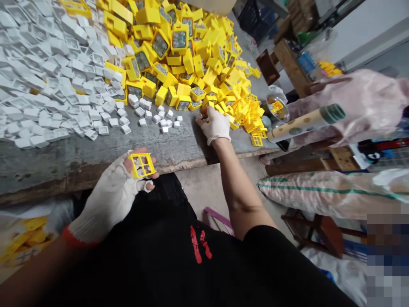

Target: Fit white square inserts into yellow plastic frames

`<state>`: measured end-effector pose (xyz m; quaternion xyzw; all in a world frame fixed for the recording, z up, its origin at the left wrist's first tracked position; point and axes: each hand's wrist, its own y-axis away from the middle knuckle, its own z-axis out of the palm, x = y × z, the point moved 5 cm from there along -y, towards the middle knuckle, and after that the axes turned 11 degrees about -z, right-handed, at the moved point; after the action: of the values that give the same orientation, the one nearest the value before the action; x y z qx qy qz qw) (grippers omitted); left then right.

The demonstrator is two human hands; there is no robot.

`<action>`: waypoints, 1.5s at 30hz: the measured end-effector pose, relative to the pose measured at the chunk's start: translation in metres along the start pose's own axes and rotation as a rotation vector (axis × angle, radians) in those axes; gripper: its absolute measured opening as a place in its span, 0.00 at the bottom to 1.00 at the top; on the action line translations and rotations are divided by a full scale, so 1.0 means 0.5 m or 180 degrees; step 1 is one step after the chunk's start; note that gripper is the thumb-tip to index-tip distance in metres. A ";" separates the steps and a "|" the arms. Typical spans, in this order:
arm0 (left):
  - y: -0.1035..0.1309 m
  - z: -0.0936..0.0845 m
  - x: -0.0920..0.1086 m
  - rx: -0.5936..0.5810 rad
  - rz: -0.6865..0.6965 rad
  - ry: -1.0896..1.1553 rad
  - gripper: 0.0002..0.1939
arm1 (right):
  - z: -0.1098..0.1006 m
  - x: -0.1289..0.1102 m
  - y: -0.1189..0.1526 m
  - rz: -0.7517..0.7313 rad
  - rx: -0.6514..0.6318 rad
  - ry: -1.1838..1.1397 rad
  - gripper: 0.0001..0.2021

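Observation:
My left hand (110, 194), in a white fingerless glove with a red cuff, is in front of the table edge. It holds a small yellow plastic window frame (143, 165) with crossbars, lying across the fingers. My right hand (216, 124), also gloved, reaches to the near edge of the yellow pile. Its fingers are curled at a yellow block (209, 104), partly hidden by the hand. Around it lie many hollow yellow blocks (179, 39), some with grey patterned faces. More yellow window frames (256, 140) are heaped to its right.
A large heap of white plastic pieces (47, 76) covers the left of the grey table (179, 147). Small white pieces (164, 123) lie near the middle. At right stand a metal bowl (283, 114), a patterned tube (306, 123) and a striped sack (319, 192).

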<state>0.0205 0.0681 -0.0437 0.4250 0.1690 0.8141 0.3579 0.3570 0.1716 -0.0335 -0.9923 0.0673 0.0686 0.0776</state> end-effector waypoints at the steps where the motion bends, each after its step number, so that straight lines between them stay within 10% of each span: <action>1: -0.002 0.004 -0.003 -0.0010 -0.0003 0.0015 0.16 | 0.007 -0.008 0.001 -0.0043 -0.0015 0.0012 0.09; 19: -0.018 0.032 -0.023 0.0121 -0.0162 0.0038 0.12 | 0.033 -0.027 0.028 -0.0472 0.0030 -0.0521 0.07; 29: -0.018 0.053 -0.033 -0.0322 -0.0143 0.0039 0.24 | -0.084 -0.188 0.273 -0.2257 0.0659 -0.2123 0.11; 38: -0.009 0.015 -0.044 -0.0264 -0.0045 0.0328 0.25 | -0.079 -0.236 0.317 -0.2840 0.0737 -0.1758 0.14; 45: -0.015 -0.002 -0.035 0.0090 0.0020 0.0267 0.31 | -0.016 -0.118 0.124 -0.1000 0.0164 -0.0502 0.15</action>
<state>0.0299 0.0607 -0.0586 0.3961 0.1939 0.8298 0.3419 0.2912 0.1166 -0.0260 -0.9799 -0.0931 0.1314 0.1178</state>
